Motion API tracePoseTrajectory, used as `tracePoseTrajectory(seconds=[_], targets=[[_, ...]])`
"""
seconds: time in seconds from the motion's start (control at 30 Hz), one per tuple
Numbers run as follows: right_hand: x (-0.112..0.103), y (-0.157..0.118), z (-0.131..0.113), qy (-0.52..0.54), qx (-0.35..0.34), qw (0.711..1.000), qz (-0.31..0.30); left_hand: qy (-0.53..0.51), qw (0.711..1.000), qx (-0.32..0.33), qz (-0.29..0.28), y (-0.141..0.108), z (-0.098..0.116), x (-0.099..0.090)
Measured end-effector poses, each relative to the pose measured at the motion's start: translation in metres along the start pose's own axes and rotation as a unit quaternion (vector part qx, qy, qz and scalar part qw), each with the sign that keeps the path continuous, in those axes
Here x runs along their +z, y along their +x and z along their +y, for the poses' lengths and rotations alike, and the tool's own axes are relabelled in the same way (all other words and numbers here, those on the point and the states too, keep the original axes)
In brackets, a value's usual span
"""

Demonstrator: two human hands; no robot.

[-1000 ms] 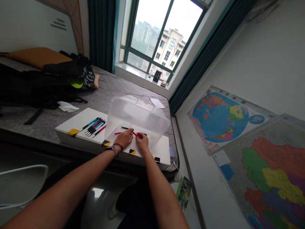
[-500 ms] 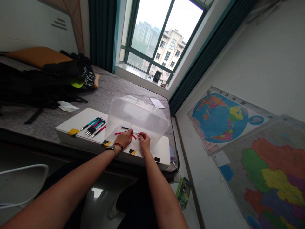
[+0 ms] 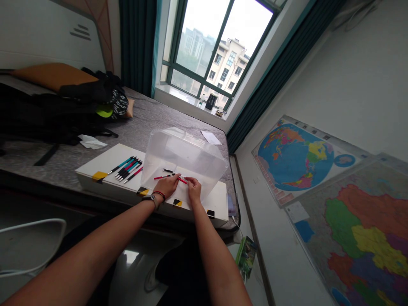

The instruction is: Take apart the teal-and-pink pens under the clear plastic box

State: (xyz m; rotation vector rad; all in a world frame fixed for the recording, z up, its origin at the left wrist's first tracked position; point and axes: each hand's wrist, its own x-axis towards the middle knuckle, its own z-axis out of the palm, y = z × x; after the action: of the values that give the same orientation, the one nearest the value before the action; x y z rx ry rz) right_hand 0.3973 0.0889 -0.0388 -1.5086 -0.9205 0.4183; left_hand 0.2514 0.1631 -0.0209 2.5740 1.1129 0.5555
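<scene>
My left hand (image 3: 167,186) and my right hand (image 3: 193,189) meet over a white board, pinching a red pen (image 3: 182,180) between their fingertips. Just beyond them lie a second red pen (image 3: 162,177) and a black pen (image 3: 167,171). Both show behind the clear plastic wall of a translucent box (image 3: 184,154), which lies on its side over the board's right part. A row of several teal, red and black pens (image 3: 127,169) rests on the board (image 3: 95,166) to the left of the box.
The board sits on a grey mattress (image 3: 153,121), with a black bag (image 3: 63,112), an orange cushion (image 3: 47,72) and a white tissue (image 3: 92,142) to the left. A paper sheet (image 3: 211,137) lies behind the box. Wall maps (image 3: 295,159) hang to the right.
My right fingertips have closed in on the red pen, which now runs between both hands. Half a second ago it sat mainly in my left hand's fingers.
</scene>
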Motion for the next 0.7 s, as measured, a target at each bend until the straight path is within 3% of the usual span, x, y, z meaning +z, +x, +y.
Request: tracePoseTrajectory(seconds=[0.1, 0.3, 0.43, 0.7], targets=[[0.000, 0.001, 0.002, 0.003, 0.007, 1.000, 0.001, 0.013, 1.000, 0.001, -0.007, 0.000, -0.001, 0.001], [0.004, -0.004, -0.005, -0.014, -0.013, 0.998, -0.053, 0.033, 0.999, -0.005, -0.028, 0.000, 0.001, -0.001], [0.004, -0.004, -0.009, 0.027, -0.005, 0.997, -0.071, 0.054, 0.998, -0.012, -0.026, -0.002, 0.004, -0.003], [0.000, -0.001, -0.007, 0.110, 0.070, 0.991, 0.026, 0.021, 1.000, -0.013, 0.012, -0.005, 0.008, -0.006]])
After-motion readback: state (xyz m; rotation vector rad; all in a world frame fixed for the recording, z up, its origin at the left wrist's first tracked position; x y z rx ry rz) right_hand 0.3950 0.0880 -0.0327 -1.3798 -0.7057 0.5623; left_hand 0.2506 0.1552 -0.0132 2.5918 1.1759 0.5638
